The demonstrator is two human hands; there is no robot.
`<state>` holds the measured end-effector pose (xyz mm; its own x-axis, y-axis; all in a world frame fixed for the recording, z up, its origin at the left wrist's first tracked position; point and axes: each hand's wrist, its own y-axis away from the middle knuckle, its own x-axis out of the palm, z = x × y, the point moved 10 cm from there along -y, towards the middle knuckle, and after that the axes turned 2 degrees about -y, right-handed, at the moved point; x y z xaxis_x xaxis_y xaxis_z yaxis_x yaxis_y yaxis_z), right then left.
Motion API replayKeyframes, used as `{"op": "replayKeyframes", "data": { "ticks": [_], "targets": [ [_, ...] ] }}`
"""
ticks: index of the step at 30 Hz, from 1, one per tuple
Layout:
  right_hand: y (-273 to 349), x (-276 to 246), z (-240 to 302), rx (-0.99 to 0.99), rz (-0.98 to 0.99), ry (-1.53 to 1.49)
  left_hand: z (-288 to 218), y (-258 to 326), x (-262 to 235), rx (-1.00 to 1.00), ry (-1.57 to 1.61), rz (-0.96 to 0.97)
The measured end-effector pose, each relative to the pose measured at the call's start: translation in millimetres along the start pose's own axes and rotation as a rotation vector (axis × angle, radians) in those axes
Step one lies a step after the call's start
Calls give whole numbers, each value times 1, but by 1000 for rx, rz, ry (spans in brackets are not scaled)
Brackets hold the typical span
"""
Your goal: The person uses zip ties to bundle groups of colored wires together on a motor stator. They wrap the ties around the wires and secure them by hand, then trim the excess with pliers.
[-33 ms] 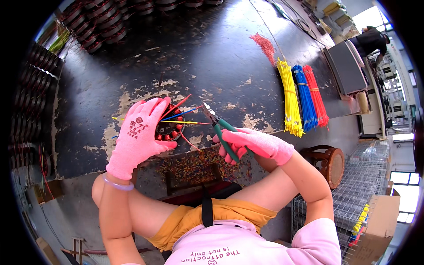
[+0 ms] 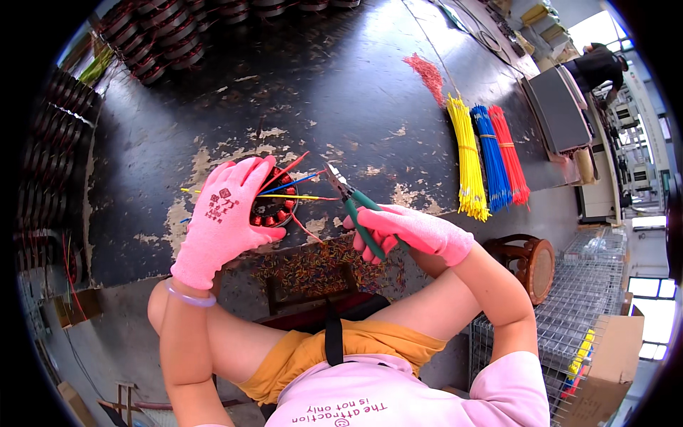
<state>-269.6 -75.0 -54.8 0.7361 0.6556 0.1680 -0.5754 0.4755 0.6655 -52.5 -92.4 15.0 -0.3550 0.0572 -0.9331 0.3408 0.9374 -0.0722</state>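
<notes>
My left hand (image 2: 226, 210), in a pink glove, is wrapped over a ring-shaped motor stator (image 2: 290, 206) with copper-red windings, resting on the table near its front edge. The hand covers the stator's left part. From it a red wire (image 2: 294, 161), a blue wire (image 2: 293, 183) and a yellow wire (image 2: 295, 197) stick out to the right. Also gloved in pink, my right hand (image 2: 421, 231) grips green-handled cutting pliers (image 2: 351, 204). Their jaws point up and left, close to the blue wire's tip; whether they touch it I cannot tell.
Bundles of yellow wires (image 2: 467, 156), blue wires (image 2: 491, 153) and red wires (image 2: 509, 153) lie to the right, near a small red heap (image 2: 428, 77). Stacked stators (image 2: 160, 35) line the back left. Wire scraps (image 2: 320, 267) litter the floor below. A person (image 2: 601, 65) bends at the far right.
</notes>
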Motion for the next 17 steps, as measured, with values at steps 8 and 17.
{"op": "replayKeyframes", "data": {
  "ticks": [8,17],
  "targets": [
    [-5,-3,5,-51,-46,-10,5,1,3,-8,38,12],
    [11,3,-10,69,79,13,3,6,5,-63,-106,-4]
  ]
}}
